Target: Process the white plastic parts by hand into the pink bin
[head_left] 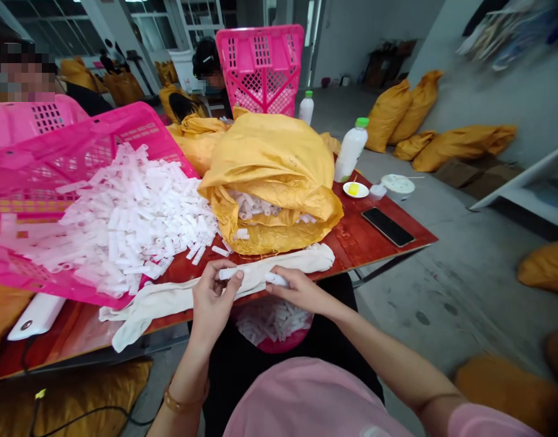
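Note:
Over the table's front edge, my left hand point(217, 294) pinches a short white plastic tube point(227, 274) between thumb and fingers. A second white tube point(277, 279) is gripped by my right hand point(299, 290), a small gap to the right of the first. Beneath both hands lies a long whitish cloth point(169, 300) along the edge. Many similar tubes point(137, 206) spill from a tipped pink basket point(146, 124) on the left. More tubes show in the mouth of a yellow woven sack point(269, 152). Below my hands, a pink container point(283, 345) on my lap holds further tubes.
On the red table point(351, 227) at right are a phone point(388, 226), a small dish point(356, 190), a lidded cup point(398, 184) and a green-capped bottle point(351, 149). Another pink basket point(263, 67) stands behind the sack. People sit across; yellow sacks point(388, 115) line the floor.

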A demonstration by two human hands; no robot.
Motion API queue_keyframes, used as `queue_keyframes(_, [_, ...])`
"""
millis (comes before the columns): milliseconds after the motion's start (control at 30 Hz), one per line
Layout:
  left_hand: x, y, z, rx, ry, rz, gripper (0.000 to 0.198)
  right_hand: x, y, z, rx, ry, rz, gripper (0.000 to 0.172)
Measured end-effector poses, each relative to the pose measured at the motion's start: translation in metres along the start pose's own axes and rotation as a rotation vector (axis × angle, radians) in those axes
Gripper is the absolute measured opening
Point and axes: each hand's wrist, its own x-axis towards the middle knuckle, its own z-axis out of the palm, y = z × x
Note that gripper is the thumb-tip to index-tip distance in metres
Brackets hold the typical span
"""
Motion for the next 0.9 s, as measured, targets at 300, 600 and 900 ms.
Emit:
queue_keyframes(300, [-0.028,0.007,0.013,0.36,-0.207,0.152,0.034,-0.014,-0.001,0.018,-0.205,0.009,-0.04,0.018])
queue_keyframes(600, [-0.021,-0.006,0.003,0.15,-0.316,0.072,0.043,-0.013,-0.004,0.02,0.195,-0.083,0.028,0.026])
queue_keyframes(900, [-0.019,0.003,-0.002,0.143,-0.301,0.071,0.038,-0.015,-0.009,0.025,0.086,-0.147,0.04,0.029])
